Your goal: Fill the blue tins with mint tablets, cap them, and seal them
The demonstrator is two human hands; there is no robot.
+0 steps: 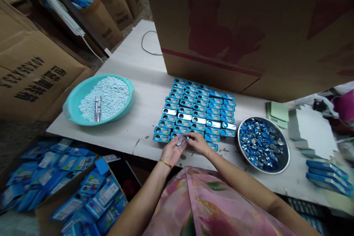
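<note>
My left hand [174,150] is turned palm up at the near edge of the tin rows, cupped around small round metal caps [179,142]. Beside it, my right hand [197,142] pinches a round blue cap [186,138] over the left fingers. Just beyond both hands lie rows of small blue rectangular tins [192,104], many with a dark round opening at one end and some with a blue disc there. How many caps the left palm holds is hard to make out. To the right stands a steel bowl [287,160] full of loose blue and silver caps.
A turquoise basin [129,107] of pale blue tablets with a clear tube stands at left on the white table [143,136]. A large cardboard box [204,70] rises behind the tins. Boxes of blue packs [94,195] sit below left. Several blue packs [328,177] lie far right.
</note>
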